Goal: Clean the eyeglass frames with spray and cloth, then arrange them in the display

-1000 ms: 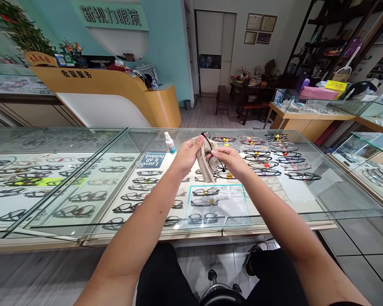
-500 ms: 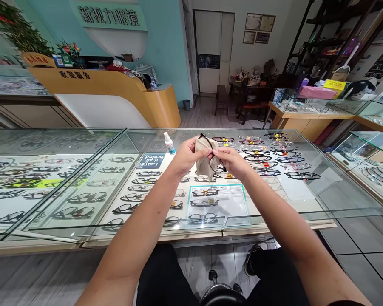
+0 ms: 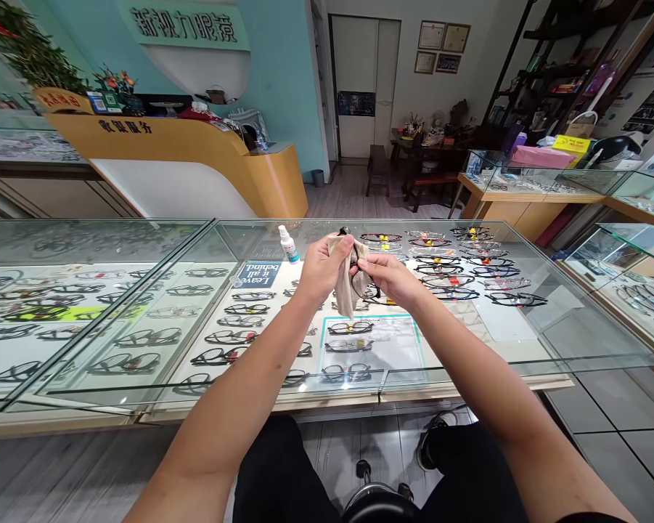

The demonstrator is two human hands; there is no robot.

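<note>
Above the glass counter, my left hand (image 3: 325, 269) is closed round a beige cleaning cloth (image 3: 346, 296), its thumb pressing the cloth against a pair of dark-framed eyeglasses. My right hand (image 3: 390, 277) pinches the eyeglasses (image 3: 371, 289) at the frame, close to the left fingertips. Folds of cloth hang down below the fingers, and much of the glasses is covered by cloth and hands. Behind my left hand, a white spray bottle (image 3: 289, 245) stands upright on the counter.
Rows of eyeglass frames (image 3: 440, 269) lie inside the glass display counter (image 3: 381, 378). A blue printed card (image 3: 258, 275) lies left of my hands. Beyond are a wooden reception desk (image 3: 275, 174) and a dark bench (image 3: 378, 171). Another display case (image 3: 533, 190) stands at right.
My left thumb has moved up and over the cloth, which now wraps more of the glasses and hangs slightly lower. My right hand still pinches the frame in nearly the same place.
</note>
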